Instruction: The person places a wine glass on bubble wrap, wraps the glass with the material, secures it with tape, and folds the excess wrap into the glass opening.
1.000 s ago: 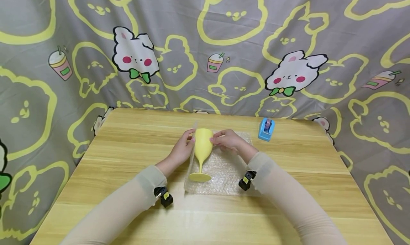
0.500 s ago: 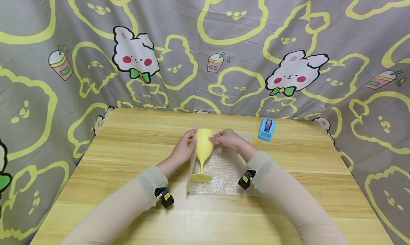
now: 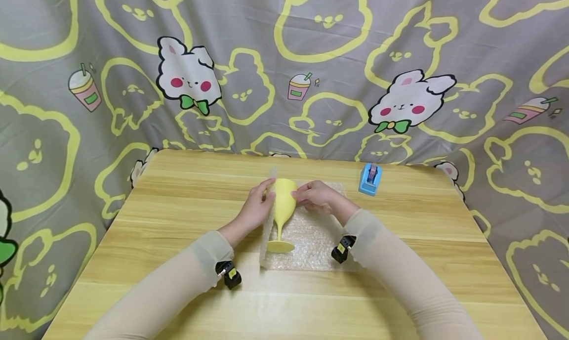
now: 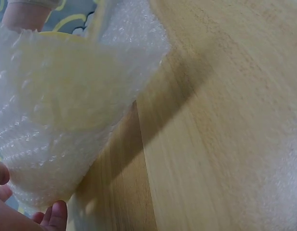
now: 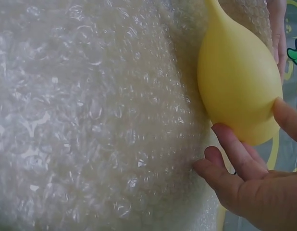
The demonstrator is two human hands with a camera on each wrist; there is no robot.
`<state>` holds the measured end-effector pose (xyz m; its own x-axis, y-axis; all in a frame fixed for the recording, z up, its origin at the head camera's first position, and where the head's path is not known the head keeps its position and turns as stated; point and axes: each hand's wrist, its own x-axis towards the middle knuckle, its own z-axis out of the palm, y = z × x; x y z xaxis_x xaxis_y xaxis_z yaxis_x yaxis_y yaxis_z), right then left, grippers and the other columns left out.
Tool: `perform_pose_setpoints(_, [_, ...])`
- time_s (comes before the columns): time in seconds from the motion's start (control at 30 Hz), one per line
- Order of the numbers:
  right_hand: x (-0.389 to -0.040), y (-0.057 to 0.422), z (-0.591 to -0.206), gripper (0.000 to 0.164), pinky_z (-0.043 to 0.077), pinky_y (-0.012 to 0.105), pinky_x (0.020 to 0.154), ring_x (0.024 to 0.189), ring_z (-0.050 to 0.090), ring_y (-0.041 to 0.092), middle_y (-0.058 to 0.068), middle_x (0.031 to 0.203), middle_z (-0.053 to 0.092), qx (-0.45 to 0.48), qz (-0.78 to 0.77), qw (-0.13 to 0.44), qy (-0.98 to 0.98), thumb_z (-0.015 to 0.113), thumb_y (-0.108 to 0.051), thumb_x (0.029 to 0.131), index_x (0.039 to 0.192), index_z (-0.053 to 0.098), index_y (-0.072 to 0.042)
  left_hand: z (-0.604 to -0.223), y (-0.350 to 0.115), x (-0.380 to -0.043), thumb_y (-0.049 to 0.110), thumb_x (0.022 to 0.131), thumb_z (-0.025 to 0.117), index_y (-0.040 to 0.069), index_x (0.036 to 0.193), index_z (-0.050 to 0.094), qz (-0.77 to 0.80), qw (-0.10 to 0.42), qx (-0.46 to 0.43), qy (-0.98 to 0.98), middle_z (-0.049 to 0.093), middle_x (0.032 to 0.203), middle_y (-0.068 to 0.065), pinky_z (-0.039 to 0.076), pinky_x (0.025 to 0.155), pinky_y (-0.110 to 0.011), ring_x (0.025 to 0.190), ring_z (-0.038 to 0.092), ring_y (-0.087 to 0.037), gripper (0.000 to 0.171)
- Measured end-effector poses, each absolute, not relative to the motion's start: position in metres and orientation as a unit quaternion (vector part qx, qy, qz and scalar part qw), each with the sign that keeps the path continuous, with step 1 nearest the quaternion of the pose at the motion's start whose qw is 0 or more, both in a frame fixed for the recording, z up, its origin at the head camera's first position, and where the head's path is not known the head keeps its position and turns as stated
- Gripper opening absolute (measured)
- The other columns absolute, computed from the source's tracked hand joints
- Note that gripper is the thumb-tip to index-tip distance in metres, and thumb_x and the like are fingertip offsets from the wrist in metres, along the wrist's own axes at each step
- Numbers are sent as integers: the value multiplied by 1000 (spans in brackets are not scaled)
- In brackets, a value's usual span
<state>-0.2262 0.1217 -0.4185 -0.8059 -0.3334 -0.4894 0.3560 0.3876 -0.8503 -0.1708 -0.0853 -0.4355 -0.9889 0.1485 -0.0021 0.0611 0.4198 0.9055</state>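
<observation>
Patterned grey curtain (image 3: 266, 31), behind the fingers; wooden table (image 3: 191, 182), beneath them. Bubble wrap (image 3: 311, 246), its raised edge pinched by the left hand (image 3: 255, 200); yellow goblet (image 3: 283, 201), between both sets of fingers, bowl gripped in the fingertips of the right hand (image 3: 317, 194), where a slack hold could, I judge, let the smooth side slip. Blue tape dispenser (image 3: 370, 181), apart, right of the right fingers.

You are working in a curtained-off nook; whether it is sitting inside a home or a studio, you are not seeing clearly. A gray curtain (image 3: 262, 21) printed with cartoon rabbits (image 3: 191, 73) is hanging around three sides of your wood-grain desk (image 3: 284, 305).
</observation>
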Motion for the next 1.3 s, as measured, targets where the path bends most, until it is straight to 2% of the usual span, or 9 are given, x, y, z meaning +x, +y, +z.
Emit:
perform_pose_setpoints(0.13, [-226,121,-419,29,49,44,96,114,64,35,8,98,70,11,-556,311,771,64,-18,99,117,60,5,-435,-85,-169,16,105,46,9,151,43,529,23,70,845,40,140,-34,52,94,-52,110,58,-40,47])
perform_pose_setpoints(0.3, [-225,122,-416,35,44,50,107,119,61,34,15,112,69,10,-546,307,780,65,-19,99,122,59,7,-435,-84,-171,18,105,47,11,152,41,527,31,66,847,37,144,-33,50,97,-53,114,56,-40,48])
perform_pose_setpoints(0.5, [-225,124,-411,42,44,52,107,124,56,34,20,124,65,11,-529,312,789,65,-19,99,129,57,9,-434,-82,-172,20,106,48,14,154,39,523,49,61,849,35,147,-31,45,101,-56,117,51,-39,49])
perform_pose_setpoints(0.83, [-226,126,-412,37,45,52,105,120,58,35,17,116,69,11,-525,310,793,66,-19,98,124,61,8,-434,-80,-171,23,106,48,17,155,38,521,53,59,850,33,149,-29,45,100,-55,112,52,-37,50])
perform_pose_setpoints(0.97, [-226,125,-413,36,46,52,105,119,60,35,18,116,70,17,-535,309,786,67,-17,98,124,60,7,-433,-80,-170,23,106,47,16,155,38,521,51,63,850,32,149,-30,43,103,-59,118,52,-42,50])
perform_pose_setpoints(1.17, [-225,125,-414,35,44,53,106,120,60,36,16,112,70,17,-547,310,777,66,-14,98,123,60,8,-434,-80,-170,22,106,49,16,156,36,528,54,65,845,28,152,-30,35,110,-62,132,42,-48,52])
perform_pose_setpoints(1.3, [-225,126,-414,34,44,54,106,119,60,37,14,109,70,14,-553,312,772,66,-15,98,122,60,8,-433,-80,-169,24,105,49,17,157,34,529,61,66,844,26,154,-28,34,110,-63,132,42,-49,54])
